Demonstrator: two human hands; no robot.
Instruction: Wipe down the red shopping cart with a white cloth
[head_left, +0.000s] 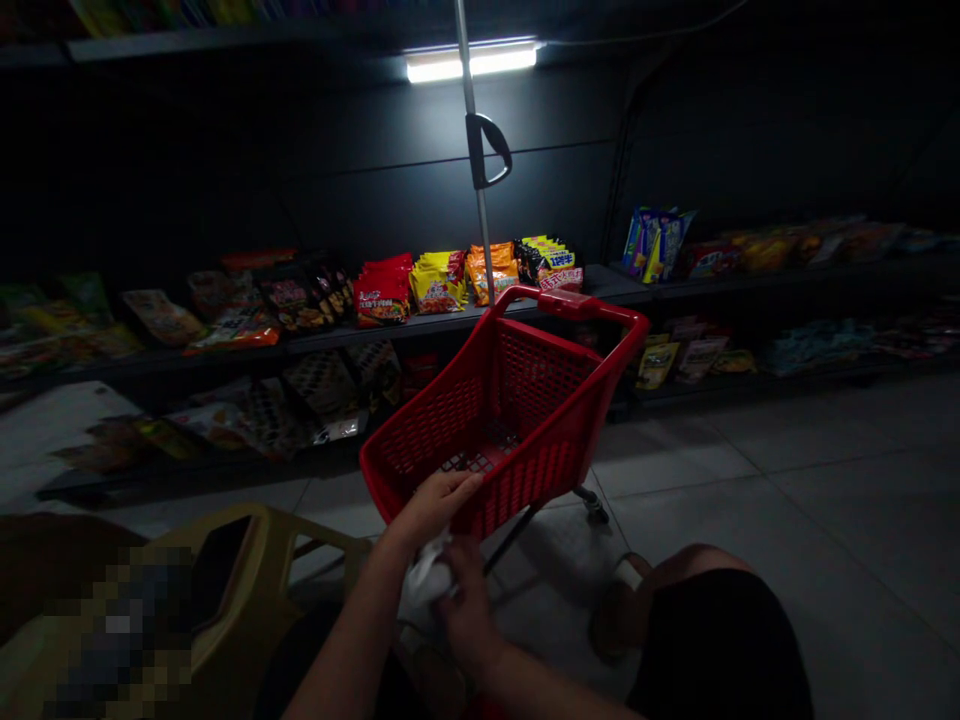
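Observation:
A red plastic shopping basket on wheels stands on the tiled floor in front of me, and a tall metal pole with a black grip rises at its far side. My left hand rests on the basket's near rim, fingers curled over a crumpled white thing, perhaps cloth or paper. My right hand lies just below it, fingers closed on the same white thing. The basket looks empty inside.
Dark shelves hold rows of snack packets in red, yellow and orange, with more on lower shelves and at the right. A yellow plastic stool stands at my left. My knee shows at the lower right. A strip light glows above.

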